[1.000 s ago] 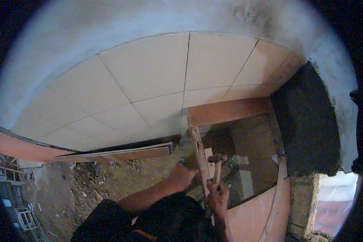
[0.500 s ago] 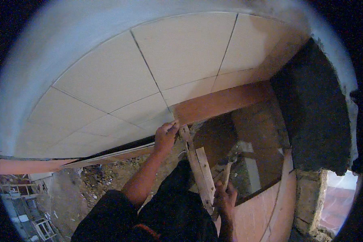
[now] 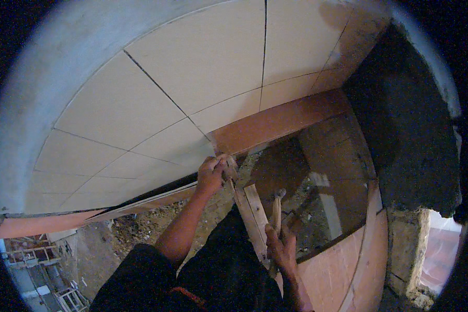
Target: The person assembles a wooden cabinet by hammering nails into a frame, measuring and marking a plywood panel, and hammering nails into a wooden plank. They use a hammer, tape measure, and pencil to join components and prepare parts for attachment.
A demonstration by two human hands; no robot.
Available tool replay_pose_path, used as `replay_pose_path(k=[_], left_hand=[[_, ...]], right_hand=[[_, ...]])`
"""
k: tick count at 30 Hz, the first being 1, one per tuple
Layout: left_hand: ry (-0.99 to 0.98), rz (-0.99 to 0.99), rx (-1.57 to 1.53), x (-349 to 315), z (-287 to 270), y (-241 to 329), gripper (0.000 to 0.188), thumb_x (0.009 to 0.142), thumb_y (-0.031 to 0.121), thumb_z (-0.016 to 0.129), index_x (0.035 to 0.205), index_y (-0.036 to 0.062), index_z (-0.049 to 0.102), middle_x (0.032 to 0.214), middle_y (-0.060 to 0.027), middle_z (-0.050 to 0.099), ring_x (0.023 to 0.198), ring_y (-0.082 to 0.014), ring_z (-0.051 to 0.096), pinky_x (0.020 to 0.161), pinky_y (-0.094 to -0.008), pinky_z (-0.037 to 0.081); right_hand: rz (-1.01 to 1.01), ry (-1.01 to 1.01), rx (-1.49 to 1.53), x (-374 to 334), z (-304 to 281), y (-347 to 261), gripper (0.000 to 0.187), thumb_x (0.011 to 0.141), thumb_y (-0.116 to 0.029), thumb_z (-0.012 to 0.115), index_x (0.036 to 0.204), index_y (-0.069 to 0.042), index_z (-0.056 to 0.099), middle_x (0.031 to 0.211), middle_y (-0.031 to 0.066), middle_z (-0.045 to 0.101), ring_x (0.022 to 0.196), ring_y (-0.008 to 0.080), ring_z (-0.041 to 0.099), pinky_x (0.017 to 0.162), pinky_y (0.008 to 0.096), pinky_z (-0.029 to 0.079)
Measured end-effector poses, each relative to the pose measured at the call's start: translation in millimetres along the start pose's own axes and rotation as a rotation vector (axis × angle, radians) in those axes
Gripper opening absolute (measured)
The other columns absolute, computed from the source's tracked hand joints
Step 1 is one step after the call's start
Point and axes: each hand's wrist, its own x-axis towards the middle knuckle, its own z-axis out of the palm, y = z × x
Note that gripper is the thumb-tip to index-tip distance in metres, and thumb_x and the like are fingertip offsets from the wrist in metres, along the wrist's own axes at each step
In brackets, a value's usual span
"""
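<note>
My right hand is wrapped round the wooden handle of a hammer, whose small head points up, away from me. The hammer is beside a pair of narrow wooden boards that slope toward my body. At their far end my left hand is closed, thumb and fingers pressed together next to the near corner of a reddish-brown strip. What the left fingers pinch is too small and blurred to name. No contact shows between the hammer head and the boards.
Cream tiles cover the wall ahead. Right of the boards, an opening drops to a lower level. Dark rough wall stands at right, above a reddish board surface. Rubble ground and wooden frames are far below left.
The hammer has swung up and left, its head now closer to the boards. My left hand stays at their far end, its fingers slightly shifted. The whole view has tilted.
</note>
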Motion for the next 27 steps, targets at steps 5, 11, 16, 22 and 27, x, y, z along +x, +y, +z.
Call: replay_pose_path(k=[5, 11, 16, 22, 27], left_hand=[[0.073, 0.333, 0.309, -2.3, 10.5, 0.9, 0.042, 0.089, 0.009, 0.06, 0.131, 0.0048, 0.061, 0.108, -0.0188, 0.063, 0.101, -0.0408, 0.061, 0.091, -0.0479, 0.052], [-0.082, 0.417, 0.44, -0.3, 10.0, 13.2, 0.037, 0.092, 0.017, 0.057, 0.126, 0.0034, 0.061, 0.127, -0.0208, 0.06, 0.116, -0.0406, 0.059, 0.099, -0.0467, 0.051], [0.068, 0.33, 0.284, -4.4, 7.4, 17.6, 0.029, 0.089, 0.009, 0.058, 0.116, 0.0023, 0.063, 0.11, -0.0188, 0.065, 0.108, -0.0381, 0.062, 0.094, -0.0467, 0.052], [-0.013, 0.231, 0.383, -0.9, 14.3, 5.8, 0.033, 0.091, 0.007, 0.056, 0.123, 0.0045, 0.061, 0.119, -0.0205, 0.064, 0.112, -0.0406, 0.061, 0.096, -0.0457, 0.053], [0.036, 0.34, 0.294, -5.1, 8.1, 10.9, 0.039, 0.089, 0.011, 0.058, 0.124, -0.0043, 0.058, 0.114, -0.025, 0.06, 0.107, -0.042, 0.061, 0.092, -0.0473, 0.052]], right_hand=[[-0.397, 0.096, -0.263, 19.0, 13.5, -18.5, 0.038, 0.097, -0.033, 0.063, 0.116, 0.0, 0.056, 0.089, 0.0183, 0.067, 0.08, 0.0263, 0.065, 0.072, 0.0429, 0.052], [-0.611, 0.046, -0.498, 63.3, 42.2, -59.4, 0.05, 0.099, -0.034, 0.06, 0.137, -0.004, 0.048, 0.108, 0.0292, 0.068, 0.098, 0.044, 0.068, 0.083, 0.0513, 0.054], [-0.391, -0.099, -0.709, 81.7, 51.1, -69.1, 0.053, 0.101, -0.036, 0.055, 0.142, -0.004, 0.045, 0.112, 0.0343, 0.064, 0.101, 0.0524, 0.064, 0.084, 0.0558, 0.053], [-0.979, 0.232, -0.49, 89.5, 62.3, -40.3, 0.054, 0.095, -0.033, 0.063, 0.135, -0.001, 0.048, 0.077, 0.0275, 0.067, 0.06, 0.047, 0.064, 0.055, 0.0573, 0.051], [-0.567, 0.02, -0.548, 92.3, 56.3, -42.7, 0.041, 0.101, -0.031, 0.057, 0.129, 0.0, 0.054, 0.104, 0.0301, 0.068, 0.092, 0.0455, 0.068, 0.074, 0.048, 0.054]])
